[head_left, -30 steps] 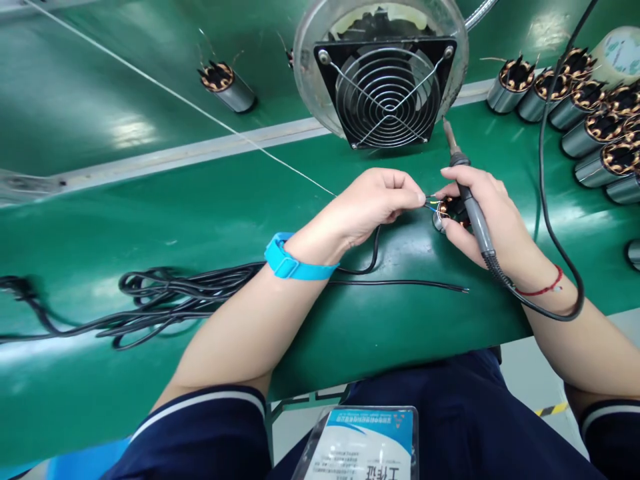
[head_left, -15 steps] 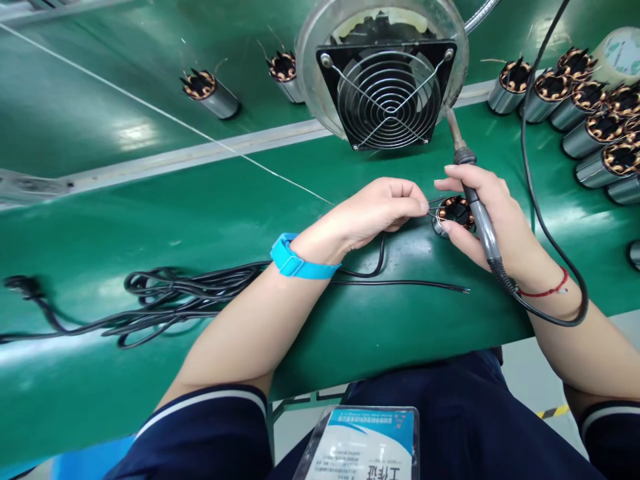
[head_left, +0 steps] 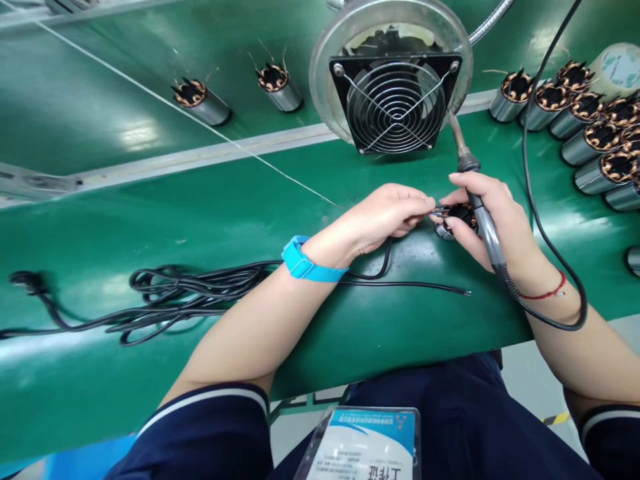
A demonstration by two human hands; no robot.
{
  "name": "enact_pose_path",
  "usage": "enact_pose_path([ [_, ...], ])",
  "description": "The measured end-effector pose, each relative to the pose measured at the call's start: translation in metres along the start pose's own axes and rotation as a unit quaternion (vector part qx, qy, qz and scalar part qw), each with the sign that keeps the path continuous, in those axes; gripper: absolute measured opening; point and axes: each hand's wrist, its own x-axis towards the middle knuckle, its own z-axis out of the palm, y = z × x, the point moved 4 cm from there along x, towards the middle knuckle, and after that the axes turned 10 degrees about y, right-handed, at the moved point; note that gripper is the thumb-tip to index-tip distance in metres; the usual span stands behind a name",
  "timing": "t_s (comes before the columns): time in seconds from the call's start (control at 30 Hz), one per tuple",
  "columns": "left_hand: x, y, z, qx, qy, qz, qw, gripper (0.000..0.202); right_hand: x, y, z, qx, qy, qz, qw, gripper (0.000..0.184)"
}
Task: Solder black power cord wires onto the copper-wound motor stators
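My left hand (head_left: 383, 217), with a blue wrist strap (head_left: 306, 263), pinches the thin lead wires of a black cable (head_left: 380, 263) against a small motor stator (head_left: 457, 219) with copper windings that lies on the green belt. My right hand (head_left: 487, 213) is closed round a soldering iron (head_left: 477, 200), its tip pointing up toward the fan, while its fingertips steady the stator. The two hands meet at the stator. The iron's black cord (head_left: 555, 247) loops round my right wrist.
A square fan (head_left: 395, 100) in a round housing stands just behind the hands. Several stators (head_left: 590, 127) lie at the right, two more (head_left: 200, 103) on the far belt. A black cable bundle (head_left: 170, 297) lies at left. A thin solder wire (head_left: 200, 113) stretches diagonally.
The hands have drawn closer over the stator, my right fingers now covering more of it. The two stators on the far belt have drifted left.
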Motion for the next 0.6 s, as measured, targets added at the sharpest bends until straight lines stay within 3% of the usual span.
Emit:
enact_pose_path([
  [0.1, 0.000, -0.002, 0.001, 0.005, -0.031, 0.005, 0.999, 0.019, -0.002, 0.004, 0.000, 0.025, 0.031, 0.038, 0.998, 0.035],
  [0.2, -0.001, -0.006, 0.008, 0.072, -0.061, 0.059, 0.994, 0.015, -0.005, 0.009, 0.005, 0.038, 0.047, 0.083, 0.995, 0.034],
  [0.37, 0.002, 0.001, 0.008, 0.217, -0.012, 0.177, 0.960, 0.020, -0.010, 0.016, 0.011, 0.047, 0.075, 0.112, 0.990, 0.038],
  [0.47, 0.002, 0.016, -0.010, 0.330, 0.032, 0.212, 0.919, 0.022, -0.012, 0.020, 0.004, 0.037, 0.105, 0.109, 0.988, 0.039],
  [0.6, 0.001, 0.029, -0.059, 0.386, 0.110, 0.190, 0.896, 0.022, -0.014, 0.030, -0.010, 0.001, 0.141, 0.109, 0.984, 0.040],
])
